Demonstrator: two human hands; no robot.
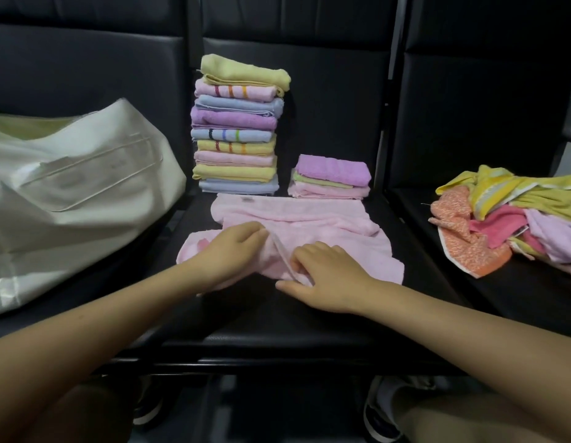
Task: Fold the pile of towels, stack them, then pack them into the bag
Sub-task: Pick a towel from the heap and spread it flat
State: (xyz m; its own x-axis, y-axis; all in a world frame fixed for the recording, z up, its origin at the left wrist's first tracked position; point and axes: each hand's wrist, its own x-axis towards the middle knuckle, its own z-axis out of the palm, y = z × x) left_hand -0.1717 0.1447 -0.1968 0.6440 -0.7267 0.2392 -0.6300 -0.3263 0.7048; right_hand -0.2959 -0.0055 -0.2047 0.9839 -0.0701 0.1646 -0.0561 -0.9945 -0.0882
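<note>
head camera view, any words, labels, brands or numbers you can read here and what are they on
No text in this view can be read.
Pink towel: a small sewn tag sits at its far edge, too small and blurred to read.
White bag: a faint mark on its side, too blurred to tell whether it is lettering.
Folded towels in the tall stack: only coloured stripes, no lettering.

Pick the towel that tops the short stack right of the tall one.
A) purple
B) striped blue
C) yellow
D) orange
A: the short stack has a purple towel on top, above a green-yellow one and pink ones; it stands just right of the tall stack.
</note>
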